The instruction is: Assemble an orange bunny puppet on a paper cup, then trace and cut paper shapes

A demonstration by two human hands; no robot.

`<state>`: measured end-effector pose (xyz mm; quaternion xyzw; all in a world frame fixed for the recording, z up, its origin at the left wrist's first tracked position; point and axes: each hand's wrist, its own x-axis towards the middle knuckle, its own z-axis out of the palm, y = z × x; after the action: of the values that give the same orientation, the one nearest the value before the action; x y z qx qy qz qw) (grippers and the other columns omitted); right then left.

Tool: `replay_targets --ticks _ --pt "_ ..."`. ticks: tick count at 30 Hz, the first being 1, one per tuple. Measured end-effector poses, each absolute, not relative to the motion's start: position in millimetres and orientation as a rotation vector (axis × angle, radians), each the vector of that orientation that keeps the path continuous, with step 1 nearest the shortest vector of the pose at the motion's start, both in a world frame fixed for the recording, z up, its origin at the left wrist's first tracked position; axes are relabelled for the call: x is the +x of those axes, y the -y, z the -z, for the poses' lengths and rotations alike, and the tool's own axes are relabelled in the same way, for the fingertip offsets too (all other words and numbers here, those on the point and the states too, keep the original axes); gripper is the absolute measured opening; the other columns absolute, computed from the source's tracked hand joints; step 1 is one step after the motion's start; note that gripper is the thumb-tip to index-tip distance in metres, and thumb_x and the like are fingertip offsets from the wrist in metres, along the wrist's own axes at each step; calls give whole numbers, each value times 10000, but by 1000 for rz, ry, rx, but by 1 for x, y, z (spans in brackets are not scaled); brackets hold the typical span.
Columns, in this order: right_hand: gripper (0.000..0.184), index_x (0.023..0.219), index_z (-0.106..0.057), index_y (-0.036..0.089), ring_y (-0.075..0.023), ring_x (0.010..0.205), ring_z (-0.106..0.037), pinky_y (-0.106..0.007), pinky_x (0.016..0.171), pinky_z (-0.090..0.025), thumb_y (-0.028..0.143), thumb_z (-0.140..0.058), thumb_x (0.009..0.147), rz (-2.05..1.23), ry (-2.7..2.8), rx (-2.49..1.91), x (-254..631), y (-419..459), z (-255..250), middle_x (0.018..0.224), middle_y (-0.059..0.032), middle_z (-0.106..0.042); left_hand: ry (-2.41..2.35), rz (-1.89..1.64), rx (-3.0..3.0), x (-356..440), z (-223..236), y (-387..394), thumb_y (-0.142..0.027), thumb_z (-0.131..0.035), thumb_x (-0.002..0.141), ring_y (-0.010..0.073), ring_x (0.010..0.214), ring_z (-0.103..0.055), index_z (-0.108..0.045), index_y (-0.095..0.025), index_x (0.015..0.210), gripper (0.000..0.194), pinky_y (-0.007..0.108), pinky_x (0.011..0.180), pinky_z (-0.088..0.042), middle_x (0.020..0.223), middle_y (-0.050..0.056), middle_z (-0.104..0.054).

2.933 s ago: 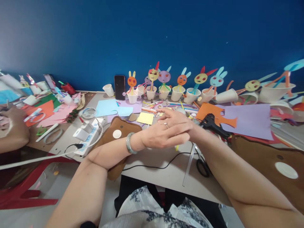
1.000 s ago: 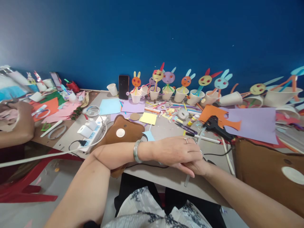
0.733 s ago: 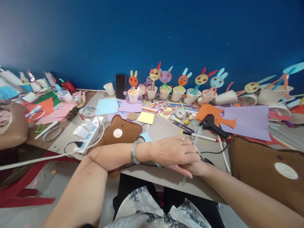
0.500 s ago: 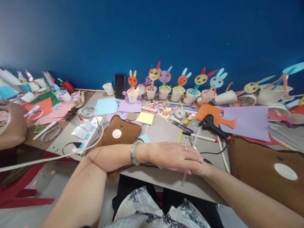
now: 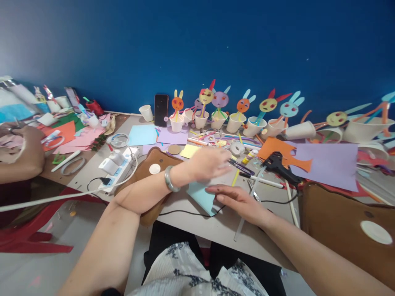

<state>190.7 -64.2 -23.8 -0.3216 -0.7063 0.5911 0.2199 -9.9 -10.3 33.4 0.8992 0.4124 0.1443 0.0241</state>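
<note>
My left hand (image 5: 210, 165), with a bracelet on its wrist, is over the middle of the table, above the papers. Motion softens it, but its fingers look stretched out and nothing shows in them. My right hand (image 5: 239, 202) is low over the table, its fingers extended and apart. Its fingertips reach the right edge of a light blue paper piece (image 5: 200, 197); whether they touch it I cannot tell. Under and beside that hand lies a clear glue stick (image 5: 239, 230). Behind it rest the black glue gun (image 5: 282, 167) and dark-handled scissors (image 5: 242, 166).
Paper cups with rabbit-faced figures (image 5: 237, 122) line the blue wall, beside a phone (image 5: 161, 110). A power strip (image 5: 121, 168) and a brown cushion (image 5: 160, 164) are at left, another brown cushion (image 5: 339, 226) at right. Someone's arm (image 5: 31, 152) is at far left.
My left hand has lifted off my right hand and moved left and away from me. My right hand, hidden earlier, now shows beside the light blue paper. The view has shifted slightly.
</note>
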Motion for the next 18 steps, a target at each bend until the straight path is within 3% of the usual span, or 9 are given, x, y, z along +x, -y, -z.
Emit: replay_targets --ticks 4,7,11,18 --pt "592 1217 -844 203 -236 1010 -741 -389 930 -622 698 -788 896 -1795 1872 -903 186 73 31 1237 -133 -786 -1966 -347 2305 -53 -50 -29 -366 -661 1005 292 1109 -721 -701 -116 1216 330 373 932 -558 1243 170 -752" --pt "558 1189 -844 204 -217 987 -731 -375 925 -603 675 -802 893 -1822 1852 -895 184 77 38 1211 -119 -787 -2183 -363 2060 -84 -53 -56 -267 -652 997 297 1228 -708 -659 -108 1326 365 360 1009 -550 1374 183 -725" --pt "557 1199 -835 212 -197 950 -724 -343 866 -586 675 -800 892 -1849 1835 -891 184 79 44 1193 -107 -793 -2331 -492 2044 -103 -46 -82 -261 -572 1042 311 1281 -699 -626 -128 1399 385 378 1040 -544 1351 174 -744" --pt "578 1169 -841 205 -221 1003 -729 -349 881 -578 708 -780 892 -1763 1881 -864 184 80 49 1214 -123 -788 -2384 -288 2172 -94 -30 -100 -260 -528 1055 346 1257 -702 -634 -100 1396 392 424 1055 -536 1291 227 -744"
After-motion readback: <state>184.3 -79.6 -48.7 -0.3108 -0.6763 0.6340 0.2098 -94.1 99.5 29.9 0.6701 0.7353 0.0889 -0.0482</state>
